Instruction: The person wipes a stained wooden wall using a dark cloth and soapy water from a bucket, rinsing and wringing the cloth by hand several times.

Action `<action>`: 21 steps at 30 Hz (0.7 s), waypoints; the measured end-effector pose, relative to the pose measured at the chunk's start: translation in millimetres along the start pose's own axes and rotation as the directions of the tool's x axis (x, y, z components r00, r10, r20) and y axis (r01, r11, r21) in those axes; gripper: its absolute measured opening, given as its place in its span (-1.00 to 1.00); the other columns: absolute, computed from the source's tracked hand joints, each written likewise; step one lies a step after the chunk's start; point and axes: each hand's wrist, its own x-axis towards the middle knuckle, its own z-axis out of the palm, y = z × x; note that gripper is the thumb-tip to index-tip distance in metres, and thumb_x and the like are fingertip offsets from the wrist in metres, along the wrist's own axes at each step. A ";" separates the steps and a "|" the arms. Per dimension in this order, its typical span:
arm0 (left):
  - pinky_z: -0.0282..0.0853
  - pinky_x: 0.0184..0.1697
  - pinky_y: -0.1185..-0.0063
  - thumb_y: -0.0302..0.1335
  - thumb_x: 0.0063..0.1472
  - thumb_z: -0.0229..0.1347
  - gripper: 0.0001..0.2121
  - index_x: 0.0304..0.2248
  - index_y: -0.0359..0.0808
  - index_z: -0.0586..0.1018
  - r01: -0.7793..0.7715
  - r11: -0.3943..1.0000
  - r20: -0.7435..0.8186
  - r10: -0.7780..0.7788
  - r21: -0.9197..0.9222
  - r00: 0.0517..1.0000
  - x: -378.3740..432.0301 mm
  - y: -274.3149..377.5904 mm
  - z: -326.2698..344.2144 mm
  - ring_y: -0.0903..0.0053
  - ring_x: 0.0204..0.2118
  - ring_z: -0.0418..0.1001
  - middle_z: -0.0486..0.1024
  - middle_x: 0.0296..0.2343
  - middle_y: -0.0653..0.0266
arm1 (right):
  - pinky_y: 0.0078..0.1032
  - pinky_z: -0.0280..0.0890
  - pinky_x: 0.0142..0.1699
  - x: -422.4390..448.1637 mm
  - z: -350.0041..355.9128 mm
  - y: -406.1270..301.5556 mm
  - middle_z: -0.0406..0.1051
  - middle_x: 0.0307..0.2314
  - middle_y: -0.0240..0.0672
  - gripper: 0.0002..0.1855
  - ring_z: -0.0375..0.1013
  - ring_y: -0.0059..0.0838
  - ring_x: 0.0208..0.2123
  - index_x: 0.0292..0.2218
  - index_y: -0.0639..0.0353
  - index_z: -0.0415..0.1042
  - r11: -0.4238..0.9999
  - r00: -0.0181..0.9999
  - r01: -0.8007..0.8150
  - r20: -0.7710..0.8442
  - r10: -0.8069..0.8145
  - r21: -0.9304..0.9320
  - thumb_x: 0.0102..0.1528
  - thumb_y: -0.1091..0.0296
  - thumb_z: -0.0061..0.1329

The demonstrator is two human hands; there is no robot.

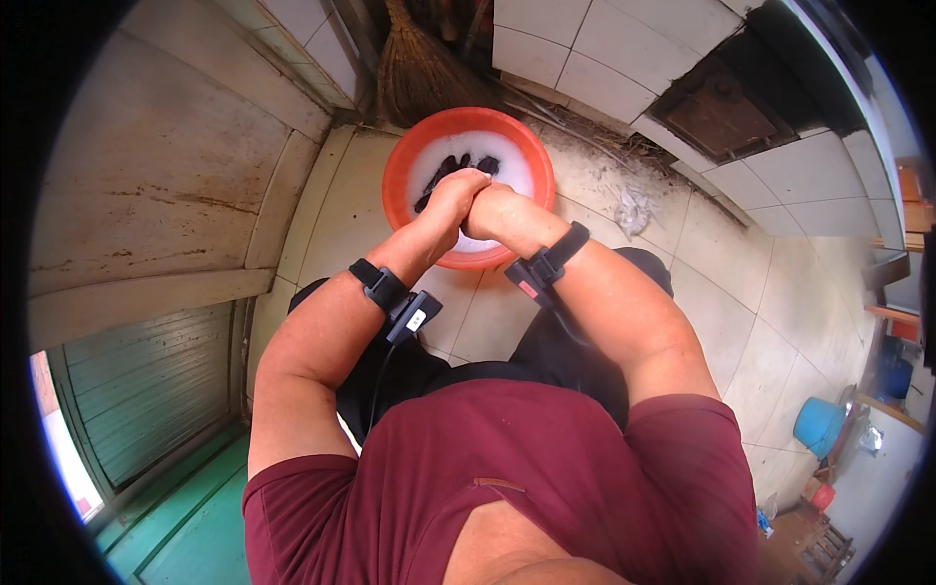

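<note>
An orange-red plastic basin (542, 175) stands on the tiled floor before me, holding white suds. Dark wet cloth (442, 175) pokes up through the foam beyond and to the left of my hands. My left hand (457, 191) and my right hand (491, 205) meet above the near part of the basin, pressed against each other. Their fingers are mostly hidden, so whether cloth is held between them cannot be seen. Each wrist wears a black strap with a small device.
A straw broom (424, 73) leans in the corner behind the basin. Crumpled plastic (636, 210) lies on the floor to the right, near a tiled stove with a rusty metal door (720, 110). A wooden panel (153, 175) borders the left; a blue bucket (817, 427) is far right.
</note>
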 end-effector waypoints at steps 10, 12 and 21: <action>0.29 -0.23 0.50 -0.44 0.08 0.00 -0.86 -0.46 -0.34 0.52 -0.110 0.980 0.064 0.100 0.167 0.993 2.1 -1.4 -1.3 0.48 -0.36 0.41 0.49 -0.47 0.25 | -0.45 0.34 -0.19 -2.1 19.5 9.0 0.50 -0.37 -0.19 -0.84 0.47 -0.28 -0.29 -0.42 0.10 0.55 0.996 0.967 0.085 -0.245 -0.077 0.023 -0.04 0.38 -0.07; 0.30 -0.20 0.49 -0.42 0.09 0.01 -0.85 -0.43 -0.34 0.53 -0.100 0.983 0.066 0.091 0.155 0.994 -0.5 4.5 2.5 0.47 -0.34 0.42 0.50 -0.45 0.24 | -0.51 0.35 -0.28 6.1 30.9 12.7 0.51 -0.45 -0.19 -0.86 0.50 -0.34 -0.37 -0.47 0.14 0.55 0.993 0.926 0.115 -0.366 -0.094 0.034 -0.04 0.46 -0.07; 0.31 -0.21 0.48 -0.40 0.10 0.02 -0.83 -0.41 -0.34 0.51 -0.103 0.991 0.040 0.100 0.089 0.994 -12.0 7.9 7.1 0.47 -0.35 0.42 0.49 -0.45 0.24 | -0.51 0.33 -0.15 -1.3 11.6 7.4 0.51 -0.34 -0.21 -0.80 0.48 -0.32 -0.24 -0.38 0.06 0.57 0.997 0.999 -0.017 -0.034 0.019 0.069 0.02 0.33 -0.10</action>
